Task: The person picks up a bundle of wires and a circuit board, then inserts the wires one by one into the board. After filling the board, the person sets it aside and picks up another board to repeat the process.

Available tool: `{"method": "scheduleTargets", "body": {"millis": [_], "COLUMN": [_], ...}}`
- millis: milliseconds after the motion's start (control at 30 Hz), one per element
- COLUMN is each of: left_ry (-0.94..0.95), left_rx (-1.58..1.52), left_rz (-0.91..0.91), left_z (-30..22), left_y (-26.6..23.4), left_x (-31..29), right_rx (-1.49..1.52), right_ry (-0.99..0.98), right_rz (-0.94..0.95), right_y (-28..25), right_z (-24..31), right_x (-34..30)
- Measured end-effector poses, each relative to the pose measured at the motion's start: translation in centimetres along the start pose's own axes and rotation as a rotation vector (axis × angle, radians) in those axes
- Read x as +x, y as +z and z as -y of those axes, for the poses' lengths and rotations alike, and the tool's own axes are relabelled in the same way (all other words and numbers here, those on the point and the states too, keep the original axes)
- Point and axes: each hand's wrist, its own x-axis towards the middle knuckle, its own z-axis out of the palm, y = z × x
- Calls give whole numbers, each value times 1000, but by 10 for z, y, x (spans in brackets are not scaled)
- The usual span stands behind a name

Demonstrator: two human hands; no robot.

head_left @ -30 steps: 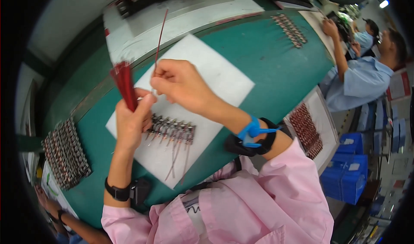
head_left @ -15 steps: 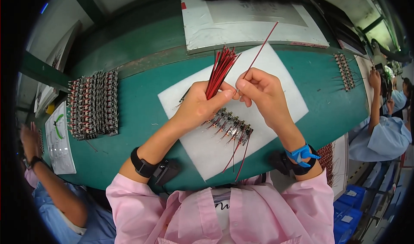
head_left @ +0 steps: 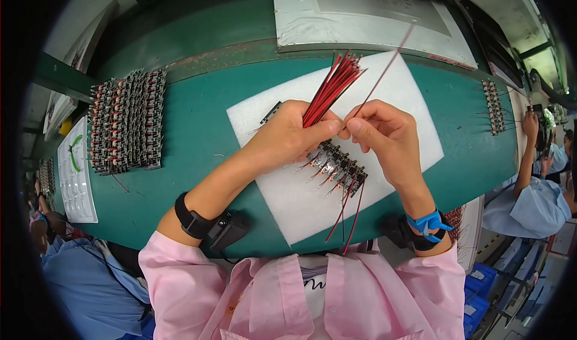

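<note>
A bundle of red and black wires [head_left: 334, 89] stands up out of my left hand [head_left: 294, 131], whose fingers are closed around its lower part. Close beside it, my right hand [head_left: 386, 137] pinches a single long red wire [head_left: 384, 69], which slants up to the right and is slightly blurred. The fingertips of both hands nearly meet. Below them a strip of small circuit boards [head_left: 338, 167] lies on a white foam sheet [head_left: 288, 211], partly hidden by my left hand. Several red and black wires trail from its near end.
Stacked circuit board strips [head_left: 127, 121] stand at the left of the green table [head_left: 198, 130], beside a white plastic tray [head_left: 78, 178]. One more strip [head_left: 494, 107] lies far right. A white-topped box [head_left: 306, 24] sits behind. Other people in blue work at both sides.
The view has shifted slightly. My right hand still pinches the single wire beside the bundle, its fingertips tilted a little differently. The person at the left has lowered an arm.
</note>
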Motion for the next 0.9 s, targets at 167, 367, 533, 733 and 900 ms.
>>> {"method": "scheduleTargets", "body": {"millis": [167,367,533,733,900], "left_ry": [162,253,330,393,309], "left_rx": [180,372,504,627,621], "left_rz": [-99,-116,-131,-93,-73], "left_z": [4,5,3,6,4], "left_y": [7,8,10,7,8], "left_x": [1,-1,-5,-4,-5], "right_rx": [-20,-58,-84,-92,-212], "right_ry": [-2,77,6,53,-11], "right_rz": [-42,-72,-91,-91,-135], "right_y": [-2,0,4,2,8], "right_z": [-1,4,5,-2,-1], "right_x": [1,-3,-7,-11,-17]}}
